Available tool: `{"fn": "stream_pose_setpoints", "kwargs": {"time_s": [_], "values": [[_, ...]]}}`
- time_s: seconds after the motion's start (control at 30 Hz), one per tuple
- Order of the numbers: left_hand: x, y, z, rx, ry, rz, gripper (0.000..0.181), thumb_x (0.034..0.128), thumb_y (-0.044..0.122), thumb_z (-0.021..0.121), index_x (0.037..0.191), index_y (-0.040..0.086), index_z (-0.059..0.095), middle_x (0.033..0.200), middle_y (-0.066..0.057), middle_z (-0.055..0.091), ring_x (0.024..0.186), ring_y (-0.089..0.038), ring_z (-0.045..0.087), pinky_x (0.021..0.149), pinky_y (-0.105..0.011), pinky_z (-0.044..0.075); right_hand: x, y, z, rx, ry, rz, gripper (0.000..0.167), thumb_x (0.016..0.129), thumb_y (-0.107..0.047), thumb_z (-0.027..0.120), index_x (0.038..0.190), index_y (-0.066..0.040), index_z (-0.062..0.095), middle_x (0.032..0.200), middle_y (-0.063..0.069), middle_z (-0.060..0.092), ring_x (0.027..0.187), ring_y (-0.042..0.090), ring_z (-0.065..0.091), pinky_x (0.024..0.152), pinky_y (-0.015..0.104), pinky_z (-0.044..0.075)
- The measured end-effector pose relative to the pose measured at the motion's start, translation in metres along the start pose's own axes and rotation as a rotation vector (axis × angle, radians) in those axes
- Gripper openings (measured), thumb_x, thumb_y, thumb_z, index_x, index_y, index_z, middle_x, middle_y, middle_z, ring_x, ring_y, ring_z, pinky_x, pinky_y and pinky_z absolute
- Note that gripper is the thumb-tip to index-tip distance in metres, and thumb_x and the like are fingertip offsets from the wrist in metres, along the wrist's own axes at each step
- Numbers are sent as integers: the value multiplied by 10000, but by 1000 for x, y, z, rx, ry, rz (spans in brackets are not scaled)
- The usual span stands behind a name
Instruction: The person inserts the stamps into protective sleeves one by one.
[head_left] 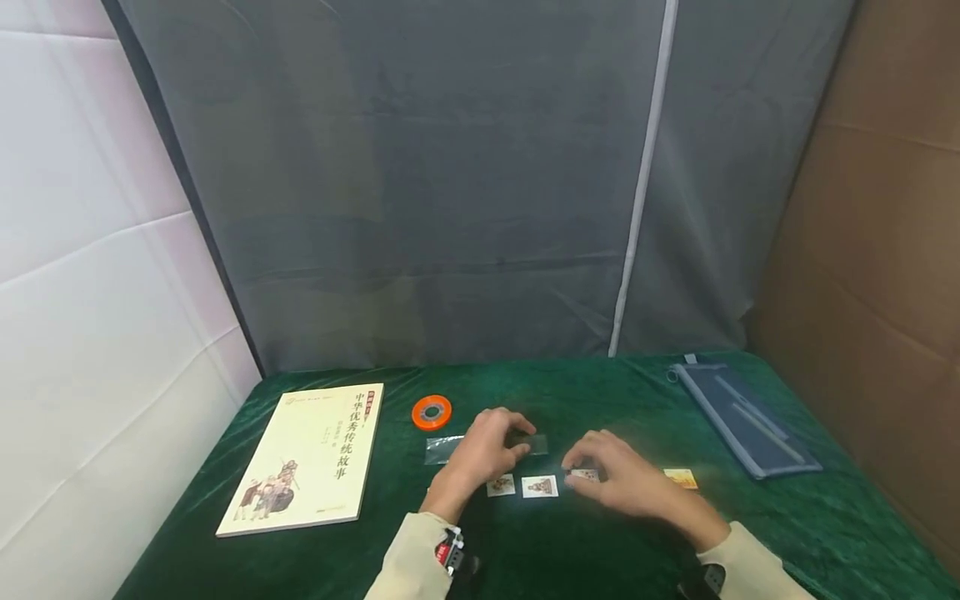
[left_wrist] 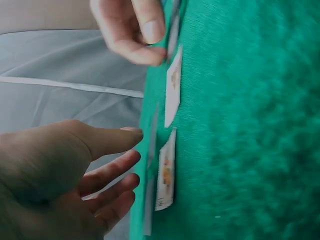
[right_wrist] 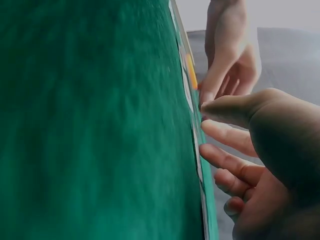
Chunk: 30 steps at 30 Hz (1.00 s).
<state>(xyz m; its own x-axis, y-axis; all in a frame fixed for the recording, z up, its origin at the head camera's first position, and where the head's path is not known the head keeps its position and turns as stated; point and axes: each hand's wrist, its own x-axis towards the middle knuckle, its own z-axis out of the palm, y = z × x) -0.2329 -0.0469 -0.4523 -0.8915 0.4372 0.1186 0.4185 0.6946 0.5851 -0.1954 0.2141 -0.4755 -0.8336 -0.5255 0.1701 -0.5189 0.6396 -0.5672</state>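
Note:
Three small stamps lie in a row on the green cloth: a left stamp, a middle stamp and a right stamp. Scalloped edges show on the left stamp in the left wrist view. My left hand hovers over a clear plastic strip behind the row, thumb and fingers apart with nothing between them. Around the right stamp, my right hand has its thumb and forefinger spread; whether they touch it I cannot tell. Beside the right wrist lies a yellow stamp.
A cream-coloured book with Chinese characters lies at the left. Behind the left hand is an orange ring-shaped disc. A blue zip pouch with slim items inside lies at the right. A grey fabric wall stands behind the table.

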Motion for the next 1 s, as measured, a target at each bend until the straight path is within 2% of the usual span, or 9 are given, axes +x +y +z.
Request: {"fn": "stream_pose_setpoints", "kwargs": {"time_s": [0.23,0.43,0.57,0.77,0.9,1.0], "values": [[2,-2,6,49,8,28,259,941,117,854,1196,133,810,1191,-79,752,1069,-224,620,942,-477,594,18,-17,13,-8,-29,-16,260,1003,-417,782,1186,-234,764,1128,-99,679,1060,124,581,900,358,496],[0,-4,6,4,24,46,289,926,92,862,1207,113,797,1117,-68,744,1047,-223,629,961,-476,588,24,-21,21,-32,-41,-11,161,973,-366,823,1088,-276,755,1125,-129,652,1063,125,555,921,377,479],[-1,-8,3,-10,43,39,304,912,67,870,1201,120,793,1035,-36,723,981,-193,663,920,-430,610,26,-24,25,31,-46,-31,132,969,-331,832,1028,-294,720,1066,-124,642,1013,114,550,870,318,480],[-1,-11,1,-84,36,65,293,908,15,852,1184,89,791,916,-5,715,800,-110,654,770,-288,597,28,-22,26,148,-74,-61,75,994,-269,811,995,-247,739,920,-132,656,804,24,560,724,241,498],[1,-15,1,-145,39,82,221,956,27,806,1169,86,800,965,-10,786,823,-87,708,774,-269,621,27,-17,23,187,-73,-35,41,1016,-326,784,1017,-287,771,904,-154,687,777,2,573,722,240,517],[3,-18,-2,-184,54,83,166,999,61,768,1154,102,815,1026,-19,820,880,-105,747,793,-283,636,27,-14,19,201,-25,-27,40,1023,-343,773,1032,-307,787,902,-143,702,765,14,573,707,249,518]]}}
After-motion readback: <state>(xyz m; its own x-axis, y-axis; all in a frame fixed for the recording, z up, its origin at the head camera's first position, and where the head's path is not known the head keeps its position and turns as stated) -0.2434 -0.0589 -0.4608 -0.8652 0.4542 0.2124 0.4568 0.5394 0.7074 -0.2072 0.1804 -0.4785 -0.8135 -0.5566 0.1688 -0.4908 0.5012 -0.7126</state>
